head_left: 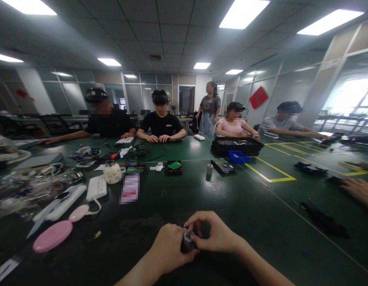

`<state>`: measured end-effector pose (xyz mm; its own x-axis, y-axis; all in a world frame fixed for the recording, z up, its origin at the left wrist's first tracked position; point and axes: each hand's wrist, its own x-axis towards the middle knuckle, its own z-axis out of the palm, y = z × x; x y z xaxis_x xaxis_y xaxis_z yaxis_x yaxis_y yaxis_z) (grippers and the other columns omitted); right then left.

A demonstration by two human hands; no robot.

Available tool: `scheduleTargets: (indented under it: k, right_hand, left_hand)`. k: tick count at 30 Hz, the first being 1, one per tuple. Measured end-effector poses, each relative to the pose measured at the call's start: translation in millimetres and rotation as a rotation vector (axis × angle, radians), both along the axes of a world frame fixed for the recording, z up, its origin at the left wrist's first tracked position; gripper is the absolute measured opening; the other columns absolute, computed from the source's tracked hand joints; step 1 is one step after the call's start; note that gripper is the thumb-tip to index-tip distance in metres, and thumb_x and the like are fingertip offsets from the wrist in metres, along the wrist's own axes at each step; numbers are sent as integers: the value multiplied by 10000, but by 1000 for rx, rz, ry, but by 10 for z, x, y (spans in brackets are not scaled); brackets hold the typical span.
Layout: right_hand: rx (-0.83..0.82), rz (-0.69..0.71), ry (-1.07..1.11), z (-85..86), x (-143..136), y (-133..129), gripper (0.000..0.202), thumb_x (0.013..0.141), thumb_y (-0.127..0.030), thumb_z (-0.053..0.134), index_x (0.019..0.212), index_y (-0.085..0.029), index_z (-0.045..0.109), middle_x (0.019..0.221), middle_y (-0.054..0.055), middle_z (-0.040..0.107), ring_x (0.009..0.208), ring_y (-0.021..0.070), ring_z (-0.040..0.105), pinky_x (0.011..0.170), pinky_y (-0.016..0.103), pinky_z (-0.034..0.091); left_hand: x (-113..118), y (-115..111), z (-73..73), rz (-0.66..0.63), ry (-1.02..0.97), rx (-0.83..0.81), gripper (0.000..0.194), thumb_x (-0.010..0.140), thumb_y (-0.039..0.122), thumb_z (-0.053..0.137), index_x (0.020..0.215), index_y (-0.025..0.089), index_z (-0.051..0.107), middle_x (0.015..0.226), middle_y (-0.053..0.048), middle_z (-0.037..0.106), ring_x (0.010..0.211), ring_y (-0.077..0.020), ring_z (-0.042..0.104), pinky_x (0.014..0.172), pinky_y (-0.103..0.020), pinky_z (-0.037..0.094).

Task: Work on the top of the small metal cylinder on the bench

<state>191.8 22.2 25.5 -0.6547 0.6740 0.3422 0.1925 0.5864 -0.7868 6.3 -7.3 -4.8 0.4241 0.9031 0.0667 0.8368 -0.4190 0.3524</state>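
A small grey metal cylinder (188, 240) stands near the front of the green table (249, 222), between my hands. My left hand (169, 248) is wrapped round its left side, with the thumb in front. The thumb and fingers of my right hand (215, 232) are pinched at the top of the cylinder, where small details are too tiny to tell. A similar metal cylinder (209, 170) stands upright farther back. Beside that one lies a hard drive (223, 166), and an opened drive with a green board (173, 167) is to its left.
At the left are a pink oval object (53, 236), a white power bank (97, 188), a jar (112, 172) and plastic bags. A blue tray (239, 157) is at the back right. Several people sit around the table; another person's hand (358, 192) rests at the right edge.
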Motion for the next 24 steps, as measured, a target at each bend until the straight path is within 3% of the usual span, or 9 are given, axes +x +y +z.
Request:
scheduleTargets:
  k: [21,24]
  right_hand:
    - [5,-49,7,-48,-42,-10,340,704,-123,699,1035,-193,665,814,-5,615,618,104,563,598,216,480]
    - [34,-57,9,-65,-64,-24,357,726,-134,693,1073,-209,653,910,13,649,627,103,564,645,236,489]
  left_hand:
    - [-11,-6,10,-10,-26,4,326,771,471,640,893,173,691,901,-78,710,846,-286,649,778,-369,480]
    - [-8,-11,27,-28,-49,8,277,775,438,642,897,195,696,906,-56,714,855,-273,650,783,-349,470]
